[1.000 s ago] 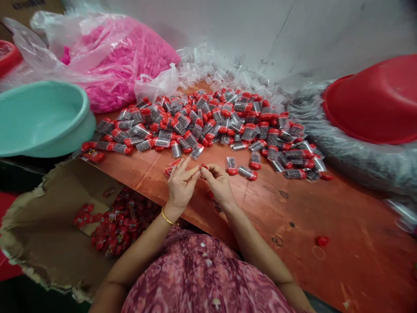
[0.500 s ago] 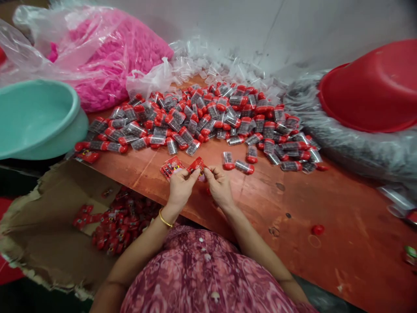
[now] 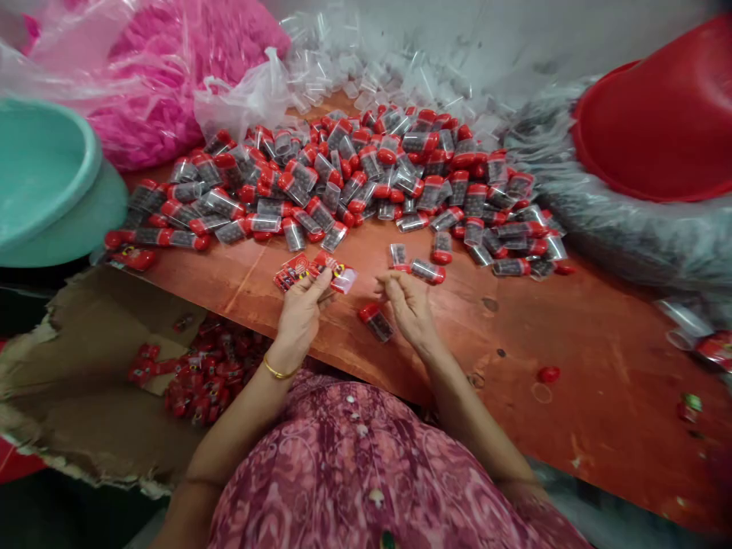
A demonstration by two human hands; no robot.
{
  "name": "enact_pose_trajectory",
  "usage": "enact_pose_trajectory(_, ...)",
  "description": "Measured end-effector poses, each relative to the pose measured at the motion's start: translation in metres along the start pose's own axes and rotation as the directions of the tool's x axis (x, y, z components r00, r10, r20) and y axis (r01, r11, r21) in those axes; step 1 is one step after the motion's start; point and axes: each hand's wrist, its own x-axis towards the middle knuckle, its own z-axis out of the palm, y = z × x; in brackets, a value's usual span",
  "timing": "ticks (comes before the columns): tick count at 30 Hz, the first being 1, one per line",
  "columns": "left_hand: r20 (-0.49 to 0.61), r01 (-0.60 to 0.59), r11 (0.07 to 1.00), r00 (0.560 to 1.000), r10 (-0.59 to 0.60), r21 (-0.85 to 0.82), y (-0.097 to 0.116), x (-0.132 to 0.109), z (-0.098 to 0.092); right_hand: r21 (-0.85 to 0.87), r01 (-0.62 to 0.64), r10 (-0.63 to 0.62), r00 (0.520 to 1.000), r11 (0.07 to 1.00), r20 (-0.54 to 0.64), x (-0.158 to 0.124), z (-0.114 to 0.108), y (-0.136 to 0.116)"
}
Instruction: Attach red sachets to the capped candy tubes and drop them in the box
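Observation:
Between the thumb and fingers of my left hand (image 3: pixel 302 309) is a red printed wrapper (image 3: pixel 337 273) with a clear, pale end. A small stack of similar red printed wrappers (image 3: pixel 291 272) lies on the table, partly behind that hand. To the right, my right hand (image 3: pixel 409 305) hovers with loosely curled fingers apart, and nothing shows in them. Just left of it a clear container with a red cap and dark contents (image 3: pixel 376 322) lies tilted on the tabletop. Two more such containers, one of them this red-capped container (image 3: pixel 428 271), lie just beyond my right hand.
A heap of red-capped containers (image 3: pixel 343 179) spreads across the table (image 3: pixel 457 335). Behind stand clear empty tubes (image 3: pixel 325 57) and a bag of pink pieces (image 3: pixel 165 76). A teal basin (image 3: pixel 108 206), red tub (image 3: pixel 657 122) and cardboard box (image 3: pixel 74 381) flank the table.
My right hand has come off the wrapper and moved right, leaving it in my left hand. The container between my hands is now in full view. The camera view has shifted slightly downward.

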Motion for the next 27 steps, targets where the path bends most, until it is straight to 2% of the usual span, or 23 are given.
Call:
enact_pose_trajectory(2,-0.018,0.005,0.999,1.000,-0.005,-0.032,0.006,0.001,-0.005,-0.307,0.044,-0.020,0.997,0.951,0.079,-0.014,-0.015,0.007)
enact_pose_trajectory(4,-0.012,0.033,0.998,0.999,-0.033,-0.044,0.007,0.002,-0.008,-0.527,0.077,-0.020,0.993,0.846,0.113,-0.031,-0.020,0.010)
enact_pose_trajectory(7,0.006,0.101,0.994,0.995,-0.101,-0.039,0.003,0.002,-0.008,-0.695,0.119,-0.042,0.991,0.709,0.127,-0.051,-0.011,0.012)
enact_pose_trajectory(10,0.012,0.155,0.987,0.988,-0.154,-0.034,-0.001,0.001,-0.008,-0.756,0.147,-0.081,0.989,0.638,0.124,-0.058,0.002,0.016)
enact_pose_trajectory(13,0.007,0.174,0.984,0.985,-0.174,-0.025,-0.003,0.001,-0.010,-0.703,0.181,-0.141,0.983,0.688,0.115,-0.056,0.001,0.021)
enact_pose_trajectory(18,0.041,0.218,0.975,0.975,-0.219,0.036,-0.003,0.000,-0.013,-0.394,0.326,-0.291,0.945,0.859,0.146,-0.047,-0.025,0.010)
enact_pose_trajectory(22,0.107,0.229,0.970,0.965,-0.237,0.087,-0.004,-0.002,-0.011,-0.252,0.391,-0.343,0.915,0.885,0.215,-0.037,-0.038,-0.009)
enact_pose_trajectory(27,0.163,0.219,0.965,0.957,-0.241,0.145,-0.006,-0.004,-0.009,-0.213,0.409,-0.339,0.892,0.887,0.300,-0.025,-0.039,-0.018)
